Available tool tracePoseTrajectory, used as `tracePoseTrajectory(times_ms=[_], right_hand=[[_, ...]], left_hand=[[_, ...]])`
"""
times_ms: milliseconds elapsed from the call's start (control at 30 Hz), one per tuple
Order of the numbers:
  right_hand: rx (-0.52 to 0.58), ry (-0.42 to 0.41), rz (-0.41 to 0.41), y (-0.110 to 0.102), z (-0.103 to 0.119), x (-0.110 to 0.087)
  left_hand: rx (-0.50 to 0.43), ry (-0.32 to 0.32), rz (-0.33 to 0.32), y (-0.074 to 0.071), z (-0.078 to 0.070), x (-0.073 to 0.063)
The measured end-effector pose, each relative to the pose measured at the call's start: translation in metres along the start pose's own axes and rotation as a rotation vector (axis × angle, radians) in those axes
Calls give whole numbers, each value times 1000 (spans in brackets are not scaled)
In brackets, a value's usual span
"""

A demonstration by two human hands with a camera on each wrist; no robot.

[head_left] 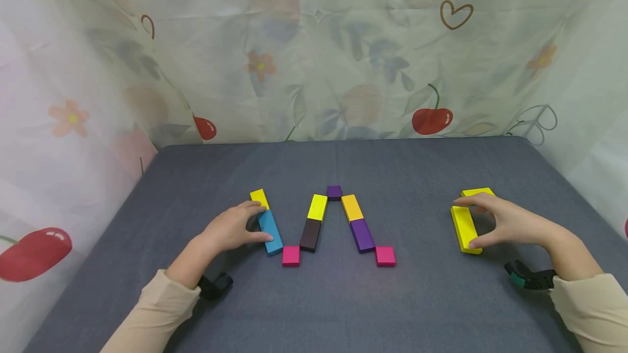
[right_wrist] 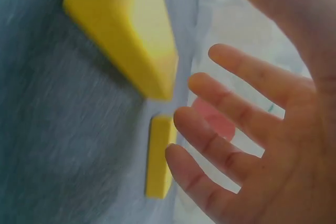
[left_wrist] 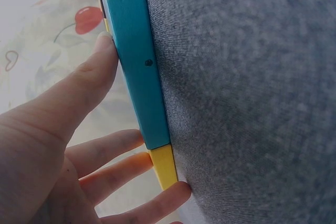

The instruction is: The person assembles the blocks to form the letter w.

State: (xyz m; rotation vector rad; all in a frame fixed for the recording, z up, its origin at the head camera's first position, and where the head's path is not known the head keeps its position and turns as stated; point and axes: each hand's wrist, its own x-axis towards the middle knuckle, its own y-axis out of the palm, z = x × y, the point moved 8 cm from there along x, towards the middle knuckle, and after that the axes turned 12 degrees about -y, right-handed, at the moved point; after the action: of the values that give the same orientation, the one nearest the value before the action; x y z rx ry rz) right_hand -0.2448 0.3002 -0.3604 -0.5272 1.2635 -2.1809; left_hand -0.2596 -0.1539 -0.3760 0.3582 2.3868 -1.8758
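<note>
My left hand point(head_left: 230, 227) lies on a slanting pair of blocks, a blue block point(head_left: 269, 231) and a small yellow block point(head_left: 259, 196) at its far end. In the left wrist view the thumb touches the blue block point(left_wrist: 134, 66), while the other fingers, fairly straight, reach the joint and the yellow block point(left_wrist: 164, 166). At the right, my right hand point(head_left: 520, 223) is spread over a long yellow block point(head_left: 465, 230), its thumb at the near end. Its fingertips are near a second yellow block point(head_left: 476, 192) behind. The right wrist view shows these fingers point(right_wrist: 226, 145) extended, gripping nothing.
Right of the blue block, a zigzag row runs on: a pink block point(head_left: 291, 256), a dark brown block point(head_left: 311, 234), a yellow one point(head_left: 317, 207), a small purple one point(head_left: 334, 193), an orange one point(head_left: 351, 207), a long purple one point(head_left: 362, 235) and another pink one point(head_left: 385, 256). A patterned curtain point(head_left: 319, 70) hangs behind the grey table point(head_left: 333, 309).
</note>
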Motion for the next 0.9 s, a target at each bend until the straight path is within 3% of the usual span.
tracePoseTrajectory(times_ms=[133,433,900], right_hand=[[78,0,26,4,-10,-5],[119,13,68,11,-21,-8],[14,4,45,11,-21,-7]], left_hand=[[2,-4,1,0,0,0],[5,-3,1,-1,-1,-1],[5,-5,-3,-2,-2,-1]])
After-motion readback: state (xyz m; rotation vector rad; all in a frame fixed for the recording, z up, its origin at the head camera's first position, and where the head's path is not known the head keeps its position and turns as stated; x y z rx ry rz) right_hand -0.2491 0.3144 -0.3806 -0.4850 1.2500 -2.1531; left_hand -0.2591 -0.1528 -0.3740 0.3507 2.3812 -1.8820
